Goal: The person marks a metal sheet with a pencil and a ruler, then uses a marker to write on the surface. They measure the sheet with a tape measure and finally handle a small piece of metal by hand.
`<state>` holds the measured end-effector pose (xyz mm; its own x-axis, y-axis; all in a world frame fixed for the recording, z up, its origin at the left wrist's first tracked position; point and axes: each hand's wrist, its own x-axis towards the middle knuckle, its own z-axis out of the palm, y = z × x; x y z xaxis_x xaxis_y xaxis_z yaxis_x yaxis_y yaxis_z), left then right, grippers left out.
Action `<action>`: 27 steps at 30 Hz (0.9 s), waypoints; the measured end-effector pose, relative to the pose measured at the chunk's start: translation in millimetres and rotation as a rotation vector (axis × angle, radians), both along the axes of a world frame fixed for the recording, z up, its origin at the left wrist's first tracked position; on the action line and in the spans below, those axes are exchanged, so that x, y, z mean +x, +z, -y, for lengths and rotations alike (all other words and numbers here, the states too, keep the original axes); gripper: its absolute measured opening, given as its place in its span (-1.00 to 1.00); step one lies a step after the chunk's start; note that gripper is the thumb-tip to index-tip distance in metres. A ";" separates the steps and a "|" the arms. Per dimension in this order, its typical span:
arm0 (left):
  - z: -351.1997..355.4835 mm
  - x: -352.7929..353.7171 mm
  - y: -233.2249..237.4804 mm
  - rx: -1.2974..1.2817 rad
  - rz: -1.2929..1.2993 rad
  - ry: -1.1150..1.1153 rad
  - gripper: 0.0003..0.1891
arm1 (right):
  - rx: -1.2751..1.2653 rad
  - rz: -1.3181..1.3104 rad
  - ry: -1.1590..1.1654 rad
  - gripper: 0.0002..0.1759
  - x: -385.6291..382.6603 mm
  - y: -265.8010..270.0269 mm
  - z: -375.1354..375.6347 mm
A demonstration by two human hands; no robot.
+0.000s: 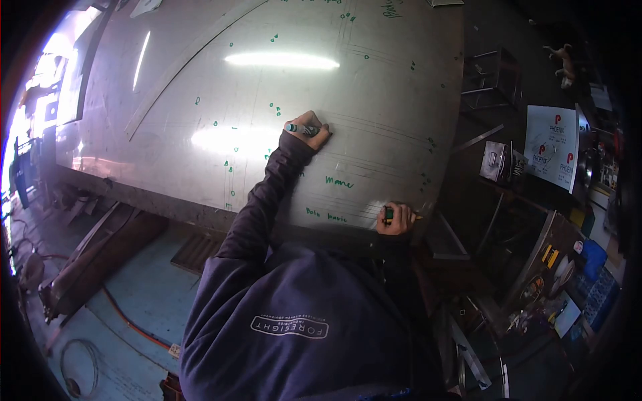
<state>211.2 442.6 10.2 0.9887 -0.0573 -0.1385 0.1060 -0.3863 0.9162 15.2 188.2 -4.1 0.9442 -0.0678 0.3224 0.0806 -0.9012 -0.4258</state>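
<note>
My left hand (309, 129) is closed around a marker pen (292, 127) with a pale blue end, resting on a large shiny metal sheet (374, 100). The marker's tip is hidden by the fingers. Near the sheet's lower right edge, my right hand (399, 219) is closed on a small green and yellow object (388, 214), mostly covered by the fingers; its kind cannot be made out. Green handwriting (339, 182) and small green marks are on the sheet, along with thin straight lines. More green words (326, 215) lie left of my right hand.
A long thin strip (177, 77) lies across the sheet's upper left. To the right are a metal frame stand (493, 80), printed white panels (552, 147) and a cluttered bench with a blue container (593, 254). An orange hose (130, 317) runs over the blue floor at left.
</note>
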 end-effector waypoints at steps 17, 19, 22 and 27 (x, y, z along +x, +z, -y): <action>8.3 4.8 -1.2 0.141 0.049 -0.036 -0.73 | 0.002 0.034 -0.013 -0.81 -5.2 -9.7 2.6; 8.5 4.9 -4.5 0.091 0.018 -0.024 -0.73 | 0.008 0.020 -0.032 -0.82 -6.0 -11.6 2.0; 8.7 3.5 -11.2 0.028 0.004 -0.007 -0.73 | 0.011 0.035 -0.015 -0.82 -3.7 -6.1 2.0; 8.6 -0.6 -7.3 0.033 0.003 -0.025 -0.73 | 0.006 0.034 -0.013 -0.80 -5.3 -6.5 2.5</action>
<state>210.5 434.0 2.9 0.9874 -0.0777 -0.1378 0.0930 -0.4191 0.9032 9.9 185.7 -10.7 0.9317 -0.0822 0.3539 0.0832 -0.8999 -0.4281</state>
